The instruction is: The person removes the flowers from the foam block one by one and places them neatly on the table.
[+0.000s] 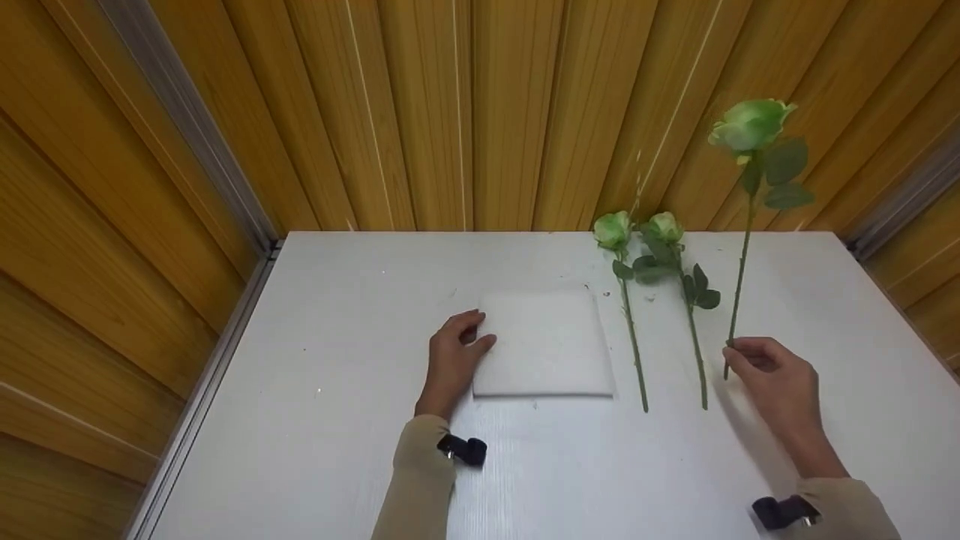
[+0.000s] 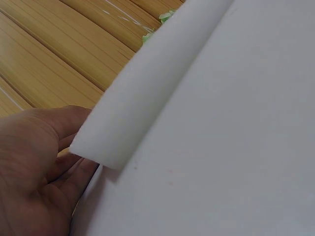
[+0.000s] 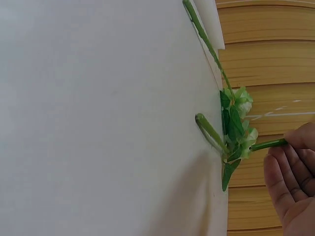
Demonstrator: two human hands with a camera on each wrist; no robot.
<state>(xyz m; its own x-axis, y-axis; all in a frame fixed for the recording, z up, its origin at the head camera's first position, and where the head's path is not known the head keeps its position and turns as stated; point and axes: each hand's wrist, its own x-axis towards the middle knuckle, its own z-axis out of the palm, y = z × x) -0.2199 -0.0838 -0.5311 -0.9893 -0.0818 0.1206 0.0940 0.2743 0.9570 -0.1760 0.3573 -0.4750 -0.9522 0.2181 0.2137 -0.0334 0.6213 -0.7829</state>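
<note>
A white square foam pad (image 1: 544, 341) lies flat on the table, its thick front face (image 2: 133, 93) showing in the left wrist view. At its left edge rests my left hand (image 1: 454, 360), thumb overlapping the top and fingers loosely bent along the side. On the right, my right hand (image 1: 784, 386) pinches an artificial green rose (image 1: 750, 127) near the stem's lower end. This rose stands nearly upright, bloom high and leaves below it. In the right wrist view, the stem (image 3: 268, 144) runs between thumb and fingers (image 3: 283, 179).
Two more artificial roses lie between the pad and my right hand: a left one (image 1: 631, 322) and a right one (image 1: 691, 330), blooms toward the back edge. The white table (image 1: 337, 322) meets wood-look panel walls (image 1: 420, 112) behind and at both sides.
</note>
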